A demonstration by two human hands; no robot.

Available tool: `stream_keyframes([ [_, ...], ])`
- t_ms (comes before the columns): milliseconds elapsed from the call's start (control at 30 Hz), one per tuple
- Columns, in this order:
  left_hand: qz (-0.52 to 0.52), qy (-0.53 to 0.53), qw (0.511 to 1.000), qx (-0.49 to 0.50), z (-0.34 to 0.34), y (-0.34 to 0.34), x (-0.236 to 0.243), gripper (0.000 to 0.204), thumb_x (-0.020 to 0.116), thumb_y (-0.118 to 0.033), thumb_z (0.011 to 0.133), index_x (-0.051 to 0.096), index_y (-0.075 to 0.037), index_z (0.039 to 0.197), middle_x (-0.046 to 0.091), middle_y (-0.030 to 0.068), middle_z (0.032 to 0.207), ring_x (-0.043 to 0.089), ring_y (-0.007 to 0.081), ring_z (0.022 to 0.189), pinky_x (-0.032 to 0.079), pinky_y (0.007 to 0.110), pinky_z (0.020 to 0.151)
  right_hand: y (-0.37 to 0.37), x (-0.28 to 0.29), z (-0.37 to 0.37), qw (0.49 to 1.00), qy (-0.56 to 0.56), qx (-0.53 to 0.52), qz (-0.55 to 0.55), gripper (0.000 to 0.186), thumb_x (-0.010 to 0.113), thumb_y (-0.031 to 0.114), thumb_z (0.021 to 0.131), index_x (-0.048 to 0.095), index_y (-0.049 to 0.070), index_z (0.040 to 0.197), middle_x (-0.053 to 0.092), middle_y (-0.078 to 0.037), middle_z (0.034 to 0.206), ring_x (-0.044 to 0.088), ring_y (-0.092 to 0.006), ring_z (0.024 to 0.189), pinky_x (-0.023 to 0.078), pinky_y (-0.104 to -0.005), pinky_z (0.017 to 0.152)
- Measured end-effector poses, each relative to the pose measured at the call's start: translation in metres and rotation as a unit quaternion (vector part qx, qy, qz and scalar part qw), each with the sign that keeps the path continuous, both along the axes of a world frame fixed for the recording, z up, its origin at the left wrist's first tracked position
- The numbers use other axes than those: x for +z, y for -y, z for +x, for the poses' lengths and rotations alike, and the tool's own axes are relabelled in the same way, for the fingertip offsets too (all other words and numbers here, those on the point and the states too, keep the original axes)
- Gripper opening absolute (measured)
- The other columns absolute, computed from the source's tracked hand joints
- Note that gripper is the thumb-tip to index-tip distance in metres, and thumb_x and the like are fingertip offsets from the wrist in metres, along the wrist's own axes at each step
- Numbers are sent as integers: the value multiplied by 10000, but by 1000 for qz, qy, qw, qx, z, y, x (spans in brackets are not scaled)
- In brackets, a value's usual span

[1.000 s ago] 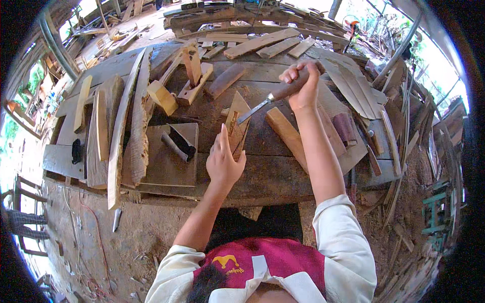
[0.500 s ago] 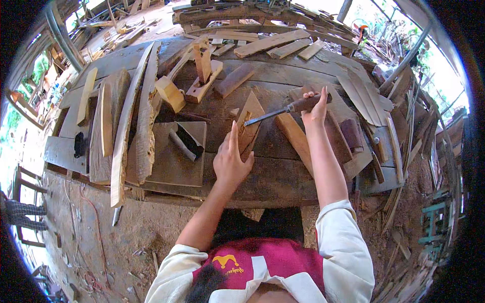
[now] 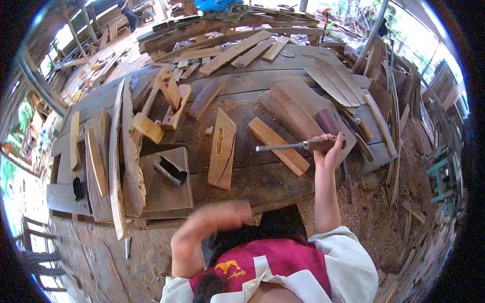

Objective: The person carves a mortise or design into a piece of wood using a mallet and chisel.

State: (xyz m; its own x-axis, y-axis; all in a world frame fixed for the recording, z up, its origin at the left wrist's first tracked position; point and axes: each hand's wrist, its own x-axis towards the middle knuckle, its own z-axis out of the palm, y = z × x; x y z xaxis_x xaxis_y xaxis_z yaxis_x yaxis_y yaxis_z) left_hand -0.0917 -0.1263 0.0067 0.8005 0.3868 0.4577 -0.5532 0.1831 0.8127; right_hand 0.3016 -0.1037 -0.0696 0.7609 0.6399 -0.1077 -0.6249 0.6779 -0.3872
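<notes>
right hand (image 3: 329, 151) clamped on chisel (image 3: 284, 147), left hand (image 3: 230, 213) blurred, grip unclear, yellow lettering (image 3: 236, 275) on maroon shirt (image 3: 290, 258)

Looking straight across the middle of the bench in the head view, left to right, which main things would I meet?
Long pale strip → curled dark sheet → slotted block → chisel blade → right hand → thin batten.

Head-worn fisheye view, downward over the wooden workbench (image 3: 257, 179)
</notes>
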Motion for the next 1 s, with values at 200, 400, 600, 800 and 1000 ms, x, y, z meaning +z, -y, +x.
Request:
stream_keyframes([
  [200,361,41,887,-286,-24,21,87,509,541,-300,828,497,73,1172,435,341,1186,502,432,993,450,419,796,31,5,8,999,4,-45,-25,257,588,352,850,427,160,789,450,45,676,493,-109,640,439,-335,614],
  [400,333,132,925,-129,-94,22,101,436,486,-299,843,552,33,1118,576,224,1027,626,278,808,498,331,712,37,25,30,996,-5,-84,-39,232,603,282,845,433,135,786,451,13,685,477,-124,638,434,-287,634],
  [600,199,339,918,53,-112,18,88,596,630,-537,714,586,-70,1082,651,121,901,645,193,754,485,322,722,52,39,44,995,12,-96,20,252,597,304,849,429,129,784,456,13,683,485,-127,649,433,-297,632],
  [800,-171,133,969,115,-1,-65,37,418,626,-432,799,596,-58,983,530,-30,666,498,99,572,377,252,570,89,29,28,993,1,-117,20,255,515,310,892,445,126,729,484,9,676,505,-129,647,442,-354,658],
  [1000,25,-319,926,201,127,-98,2,420,572,-327,858,527,4,1114,629,86,878,613,204,790,470,309,730,132,-4,38,991,-14,-131,28,291,517,317,890,456,123,683,488,16,665,502,-128,641,418,-346,676],
])
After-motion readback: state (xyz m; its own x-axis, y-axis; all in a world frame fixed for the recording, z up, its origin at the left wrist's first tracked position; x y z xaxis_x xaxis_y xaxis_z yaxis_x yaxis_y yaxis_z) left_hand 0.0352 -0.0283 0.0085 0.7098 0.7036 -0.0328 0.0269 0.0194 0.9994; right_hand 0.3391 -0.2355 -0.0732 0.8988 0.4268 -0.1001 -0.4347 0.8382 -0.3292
